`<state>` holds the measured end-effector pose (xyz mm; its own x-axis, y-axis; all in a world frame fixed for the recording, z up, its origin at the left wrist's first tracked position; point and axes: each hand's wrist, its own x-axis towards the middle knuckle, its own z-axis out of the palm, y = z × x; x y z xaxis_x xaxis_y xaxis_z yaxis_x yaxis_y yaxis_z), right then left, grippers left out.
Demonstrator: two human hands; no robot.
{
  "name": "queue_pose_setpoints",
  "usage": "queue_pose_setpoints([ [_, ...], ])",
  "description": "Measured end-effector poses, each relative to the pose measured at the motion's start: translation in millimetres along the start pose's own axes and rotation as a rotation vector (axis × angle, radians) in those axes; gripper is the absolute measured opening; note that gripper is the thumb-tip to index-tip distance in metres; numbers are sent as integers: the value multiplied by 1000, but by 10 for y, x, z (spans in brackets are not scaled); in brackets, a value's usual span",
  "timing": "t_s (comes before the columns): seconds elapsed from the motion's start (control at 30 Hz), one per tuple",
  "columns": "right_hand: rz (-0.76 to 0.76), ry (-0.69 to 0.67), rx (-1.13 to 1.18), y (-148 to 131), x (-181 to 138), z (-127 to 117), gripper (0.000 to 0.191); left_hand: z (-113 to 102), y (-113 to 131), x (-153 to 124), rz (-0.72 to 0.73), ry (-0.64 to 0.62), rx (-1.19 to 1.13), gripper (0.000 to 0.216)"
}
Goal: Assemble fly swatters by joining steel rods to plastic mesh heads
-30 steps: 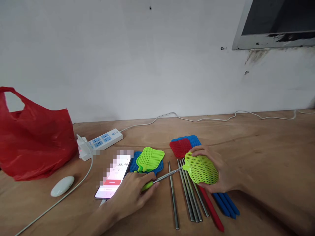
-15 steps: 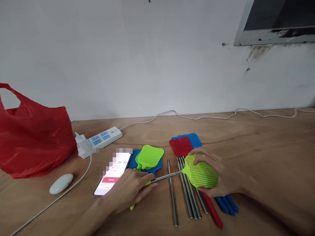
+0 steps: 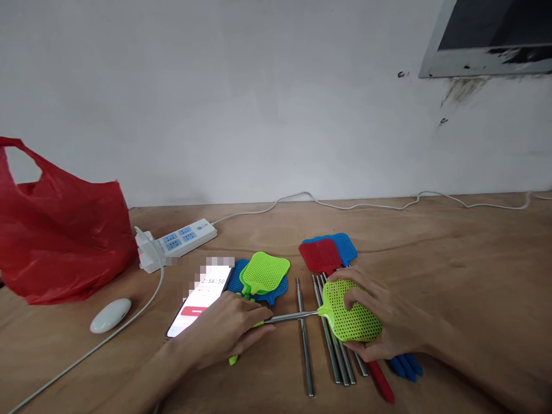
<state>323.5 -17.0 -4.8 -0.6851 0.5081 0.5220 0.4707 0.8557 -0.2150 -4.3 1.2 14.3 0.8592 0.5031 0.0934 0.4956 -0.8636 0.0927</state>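
Left fingers: the left hand (image 3: 235, 326) is wrapped round the green grip end of the lime swatter (image 3: 351, 310), thumb underneath, good firm hold!
Right fingers: and the right hand (image 3: 375, 319) pinches the mesh head, fingertips over its far edge, thumb at the near one.
Lime swatter: here it is, strung between both sets of fingers, its metal shaft crossing over a lone rod (image 3: 306, 351).
Steel rods: a bunch (image 3: 342, 365) lies just left of the right thumb.
Handles: red handle (image 3: 380, 384) right below that thumb, blue handles (image 3: 405, 368) to its right.
Mesh heads: red heads (image 3: 319, 255) over blue ones beyond the right fingertips; a green stack (image 3: 266, 271) just beyond the left knuckles.
Phone: lit up, the phone (image 3: 202, 292) sits left of the left fingers, partly behind that hand.
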Motion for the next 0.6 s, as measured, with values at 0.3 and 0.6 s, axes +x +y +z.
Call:
queue_pose_setpoints([
  [0.3, -1, 74, 1, -19, 16, -13, 60, 15, 25, 22, -57, -4, -45, 33],
  [0.6, 786, 593, 636, 143, 67, 90, 35, 54, 62, 51, -104, 34, 55, 41],
])
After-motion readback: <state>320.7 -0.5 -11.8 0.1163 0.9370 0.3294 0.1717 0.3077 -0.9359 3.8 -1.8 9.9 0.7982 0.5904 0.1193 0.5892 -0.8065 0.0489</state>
